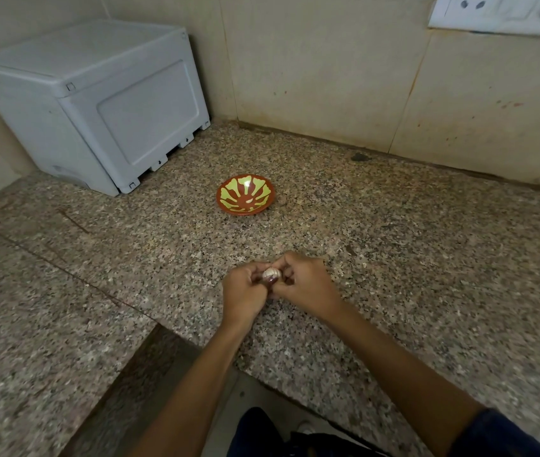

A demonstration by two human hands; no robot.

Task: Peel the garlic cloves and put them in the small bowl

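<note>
Both hands, left hand (244, 288) and right hand (298, 282), pinch the garlic bulb (271, 274) over the worktop (394, 242), grip tight (small bowl (246, 194) looks empty), so cloves need prying apart next.

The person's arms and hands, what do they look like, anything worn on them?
Both forearms are bare. The left hand and right hand show no gloves, and no rings, watch or bracelet can be seen. The only clothing on the arms is a dark blue sleeve on the right upper arm, at the bottom right edge. The left arm's sleeve is out of view.
</note>
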